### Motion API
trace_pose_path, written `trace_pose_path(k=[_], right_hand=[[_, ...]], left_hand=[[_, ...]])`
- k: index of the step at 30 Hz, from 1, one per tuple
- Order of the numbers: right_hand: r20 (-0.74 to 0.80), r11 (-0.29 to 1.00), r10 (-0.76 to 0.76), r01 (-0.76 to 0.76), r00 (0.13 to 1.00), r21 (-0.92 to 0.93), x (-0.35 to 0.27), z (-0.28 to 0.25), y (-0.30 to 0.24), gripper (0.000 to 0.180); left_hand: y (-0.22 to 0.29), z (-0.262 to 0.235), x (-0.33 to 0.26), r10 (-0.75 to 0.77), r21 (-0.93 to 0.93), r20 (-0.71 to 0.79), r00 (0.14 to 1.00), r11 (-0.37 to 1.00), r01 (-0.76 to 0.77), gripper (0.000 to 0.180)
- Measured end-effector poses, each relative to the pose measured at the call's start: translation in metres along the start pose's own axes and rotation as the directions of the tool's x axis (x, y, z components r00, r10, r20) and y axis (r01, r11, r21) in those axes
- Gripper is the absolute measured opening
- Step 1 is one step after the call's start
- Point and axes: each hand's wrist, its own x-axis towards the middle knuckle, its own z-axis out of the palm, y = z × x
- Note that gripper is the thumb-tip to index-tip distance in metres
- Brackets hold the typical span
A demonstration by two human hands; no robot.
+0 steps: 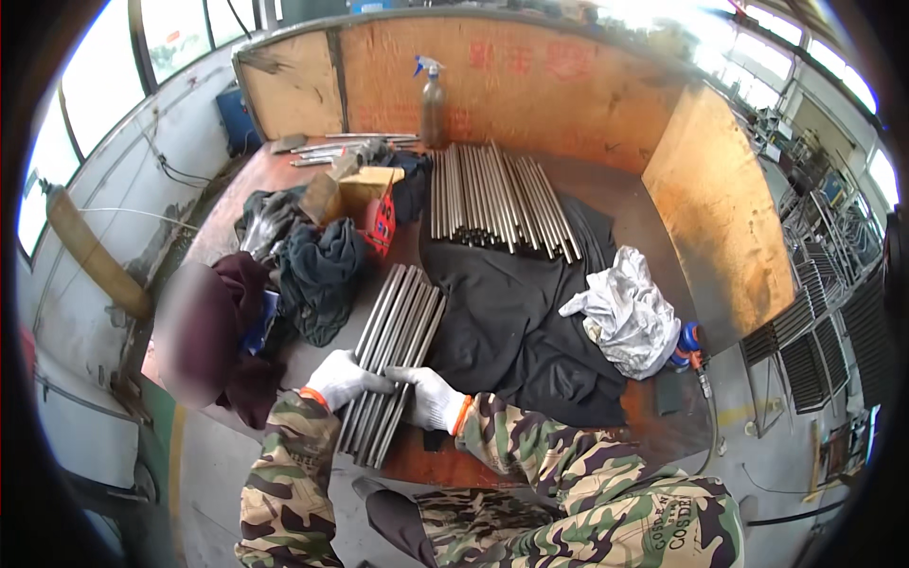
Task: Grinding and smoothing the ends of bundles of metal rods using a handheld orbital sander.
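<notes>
While I look on, the left hand (pixel 345 380) and right hand (pixel 432 399) grasp a bundle of metal rods (pixel 405 317) from opposite sides, equally close; by the table's (pixel 450 468) near edge, its long axis slants toward the far edge.

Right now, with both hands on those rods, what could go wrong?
The rod bundle shows no strap; if the left hand or right hand eased off, rods might slip or fan apart. Its lower ends sit by the near edge of the table, so a loose rod could drop off. The far rod pile lies partly on rumpled black cloth; a tug there might set rods rolling.
</notes>
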Motion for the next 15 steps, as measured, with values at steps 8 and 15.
trace_pose_path(k=[8,15], right_hand=[[-0.002,0.991,-0.107,0.107,0.994,-0.078,0.004,-0.001,0.002,0.038],[0.040,0.889,-0.336,0.331,0.941,-0.315,-0.025,0.023,-0.014,0.027]], left_hand=[[-0.007,0.036,-0.010,0.141,0.288,-0.290,0.946,0.956,-0.054,0.069],[-0.001,0.057,-0.026,0.377,0.327,-0.455,0.807,0.913,-0.243,0.082]])
